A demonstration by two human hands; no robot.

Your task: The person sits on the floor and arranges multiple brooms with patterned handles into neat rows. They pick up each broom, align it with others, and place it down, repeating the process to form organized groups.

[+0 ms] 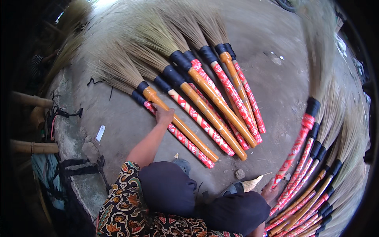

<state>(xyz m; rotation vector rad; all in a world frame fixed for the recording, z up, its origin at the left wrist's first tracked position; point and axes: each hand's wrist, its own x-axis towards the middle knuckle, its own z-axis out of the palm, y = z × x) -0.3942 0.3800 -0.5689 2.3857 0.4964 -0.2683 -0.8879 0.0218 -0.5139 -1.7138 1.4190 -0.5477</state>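
Several grass brooms lie side by side on a concrete floor, handles wrapped in orange or red-patterned plastic with black bands. My left hand reaches forward and closes over the leftmost orange-handled broom, just above the red-patterned broom beside it. My right hand rests low at the handle ends of a second fan of brooms on the right. Its fingers are partly hidden behind my knee.
My knees in dark trousers and a patterned shirt fill the lower middle. A small stone, a dry leaf and a white paper scrap lie on the floor. Bamboo poles and black straps are at the left edge.
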